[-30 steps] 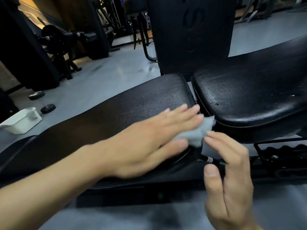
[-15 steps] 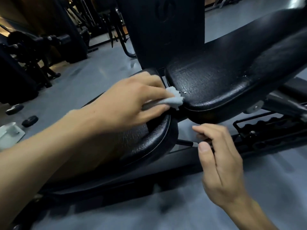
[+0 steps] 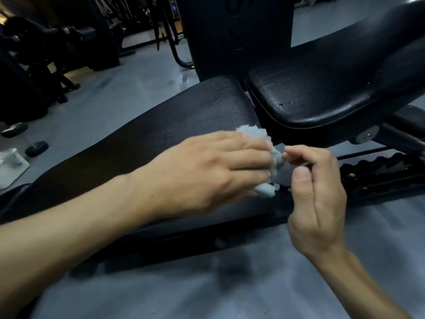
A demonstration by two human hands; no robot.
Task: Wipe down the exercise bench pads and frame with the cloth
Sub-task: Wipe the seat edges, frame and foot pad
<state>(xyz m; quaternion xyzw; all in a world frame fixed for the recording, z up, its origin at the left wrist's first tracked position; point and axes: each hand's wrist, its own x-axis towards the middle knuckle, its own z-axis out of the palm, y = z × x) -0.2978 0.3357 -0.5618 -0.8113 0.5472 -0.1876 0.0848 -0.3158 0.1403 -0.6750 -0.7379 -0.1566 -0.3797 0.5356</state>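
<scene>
Head view: black bench pad point(image 3: 184, 125) above grey gym floor point(image 3: 253, 284).

Narrow gap between long pad point(image 3: 174, 125) and seat pad point(image 3: 333, 88), seemingly cloth-blocked point(image 3: 266, 143).
</scene>
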